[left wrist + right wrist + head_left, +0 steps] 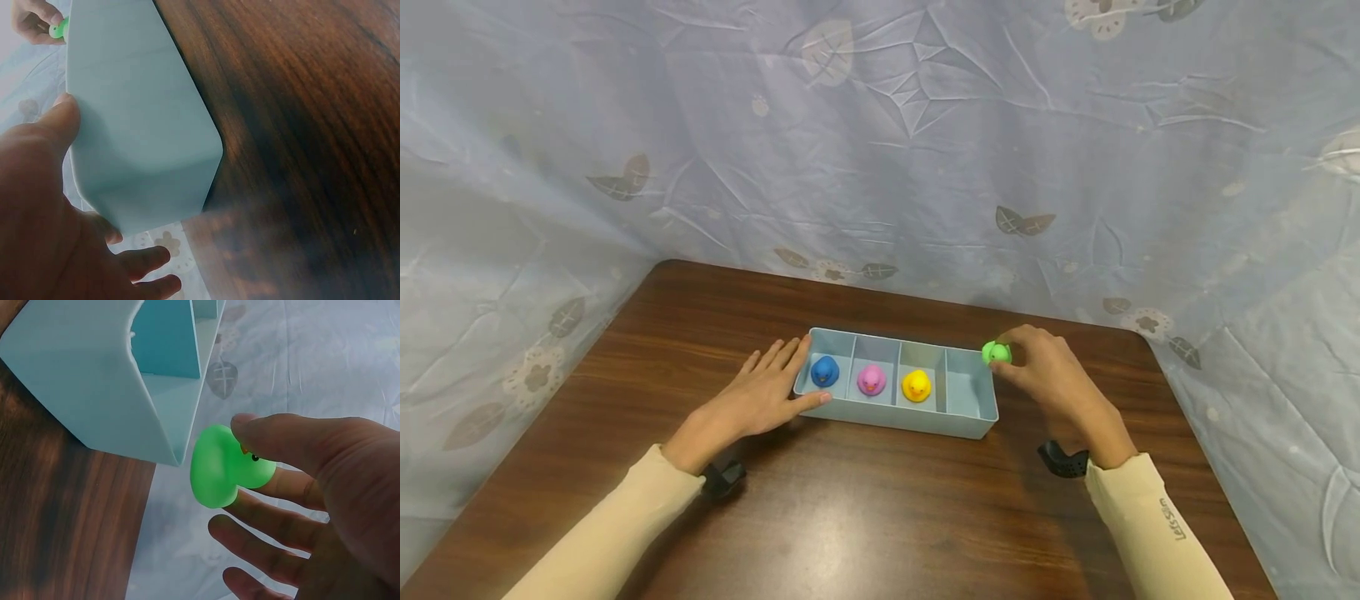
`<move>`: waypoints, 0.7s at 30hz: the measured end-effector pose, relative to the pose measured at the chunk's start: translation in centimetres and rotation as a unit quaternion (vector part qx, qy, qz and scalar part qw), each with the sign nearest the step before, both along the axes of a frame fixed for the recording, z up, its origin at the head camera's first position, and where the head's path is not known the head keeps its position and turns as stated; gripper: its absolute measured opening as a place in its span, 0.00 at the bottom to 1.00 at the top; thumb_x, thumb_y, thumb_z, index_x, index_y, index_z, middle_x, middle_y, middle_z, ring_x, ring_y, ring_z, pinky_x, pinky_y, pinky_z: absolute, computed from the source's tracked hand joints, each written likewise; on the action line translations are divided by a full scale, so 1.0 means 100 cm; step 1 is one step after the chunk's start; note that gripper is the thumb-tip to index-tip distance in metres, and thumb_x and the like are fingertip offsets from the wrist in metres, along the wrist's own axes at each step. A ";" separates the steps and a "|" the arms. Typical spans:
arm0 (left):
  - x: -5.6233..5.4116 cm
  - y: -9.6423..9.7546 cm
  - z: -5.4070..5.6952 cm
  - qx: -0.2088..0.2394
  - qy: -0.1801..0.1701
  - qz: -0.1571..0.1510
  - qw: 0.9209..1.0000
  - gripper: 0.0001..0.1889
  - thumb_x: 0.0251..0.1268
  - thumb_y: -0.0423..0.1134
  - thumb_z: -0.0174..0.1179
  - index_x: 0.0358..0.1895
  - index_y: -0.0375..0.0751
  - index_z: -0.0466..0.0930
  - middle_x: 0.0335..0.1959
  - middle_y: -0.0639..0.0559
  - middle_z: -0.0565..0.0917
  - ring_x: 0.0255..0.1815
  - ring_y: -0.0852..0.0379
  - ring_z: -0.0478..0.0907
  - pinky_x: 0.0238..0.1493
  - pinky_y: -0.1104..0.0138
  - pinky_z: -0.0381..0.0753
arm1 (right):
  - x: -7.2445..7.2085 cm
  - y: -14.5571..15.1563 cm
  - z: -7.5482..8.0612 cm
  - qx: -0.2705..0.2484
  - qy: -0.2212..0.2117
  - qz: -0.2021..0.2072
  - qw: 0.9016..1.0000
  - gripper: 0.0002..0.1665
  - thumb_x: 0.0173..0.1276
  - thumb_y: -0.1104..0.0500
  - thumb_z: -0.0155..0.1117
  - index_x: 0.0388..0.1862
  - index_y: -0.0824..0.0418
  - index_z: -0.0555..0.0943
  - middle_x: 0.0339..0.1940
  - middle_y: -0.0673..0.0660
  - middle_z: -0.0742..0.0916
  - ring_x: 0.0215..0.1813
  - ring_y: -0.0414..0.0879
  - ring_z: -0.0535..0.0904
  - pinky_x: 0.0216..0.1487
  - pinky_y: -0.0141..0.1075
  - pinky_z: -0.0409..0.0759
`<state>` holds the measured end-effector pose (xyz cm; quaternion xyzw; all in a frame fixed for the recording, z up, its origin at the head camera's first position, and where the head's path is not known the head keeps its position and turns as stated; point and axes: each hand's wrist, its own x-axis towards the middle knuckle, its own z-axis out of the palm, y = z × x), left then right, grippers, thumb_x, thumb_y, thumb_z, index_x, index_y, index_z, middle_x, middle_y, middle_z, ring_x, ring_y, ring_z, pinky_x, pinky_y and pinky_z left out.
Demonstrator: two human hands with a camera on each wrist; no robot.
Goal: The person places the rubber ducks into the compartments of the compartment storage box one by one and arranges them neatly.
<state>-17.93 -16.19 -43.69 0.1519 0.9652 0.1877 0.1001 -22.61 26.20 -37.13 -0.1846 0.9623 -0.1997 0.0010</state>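
My right hand (1047,367) pinches a green rubber duck (215,465) between thumb and fingers, at the right end of a pale blue divided box (887,415). In the head view the duck overlaps the box's right rim. The rightmost compartment (964,395) holds nothing. A blue duck (825,372), a pink duck (872,380) and a yellow duck (917,386) sit in the other compartments, one in each, from left to right. My left hand (765,388) rests on the box's left end, fingers extended, its thumb on the near rim.
The box stands on a dark brown wooden table (850,508). A pale patterned cloth (880,150) hangs behind the table and along both sides. Each wrist carries a black strap mount (1063,460).
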 end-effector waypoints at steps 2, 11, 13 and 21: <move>0.000 0.001 0.000 -0.002 0.000 0.001 1.000 0.56 0.77 0.73 0.49 0.89 0.42 0.35 0.89 0.34 0.48 0.90 0.29 0.44 0.85 0.29 0.43 | 0.000 -0.002 0.000 0.004 0.001 0.006 1.000 0.17 0.72 0.56 0.74 0.55 0.62 0.88 0.56 0.62 0.90 0.62 0.62 0.85 0.65 0.62 0.79; 0.002 0.001 0.001 -0.005 0.002 0.001 1.000 0.54 0.78 0.72 0.49 0.89 0.41 0.36 0.89 0.33 0.49 0.90 0.29 0.45 0.85 0.29 0.45 | 0.002 -0.010 -0.001 0.034 -0.018 0.031 0.999 0.18 0.71 0.54 0.75 0.56 0.61 0.88 0.56 0.60 0.91 0.63 0.61 0.85 0.67 0.64 0.77; 0.003 0.001 0.002 -0.002 0.002 0.002 1.000 0.54 0.78 0.72 0.49 0.89 0.41 0.36 0.89 0.33 0.49 0.90 0.29 0.45 0.85 0.29 0.44 | 0.003 -0.012 -0.002 0.041 -0.016 0.039 0.998 0.19 0.71 0.55 0.76 0.56 0.62 0.88 0.56 0.60 0.91 0.63 0.61 0.86 0.66 0.62 0.80; 0.002 0.002 0.001 0.000 0.002 0.000 1.000 0.55 0.77 0.74 0.49 0.89 0.42 0.36 0.89 0.33 0.49 0.90 0.29 0.45 0.85 0.30 0.44 | 0.004 -0.017 -0.003 0.049 -0.002 0.057 0.997 0.20 0.70 0.55 0.77 0.57 0.62 0.88 0.56 0.60 0.91 0.61 0.61 0.86 0.63 0.60 0.81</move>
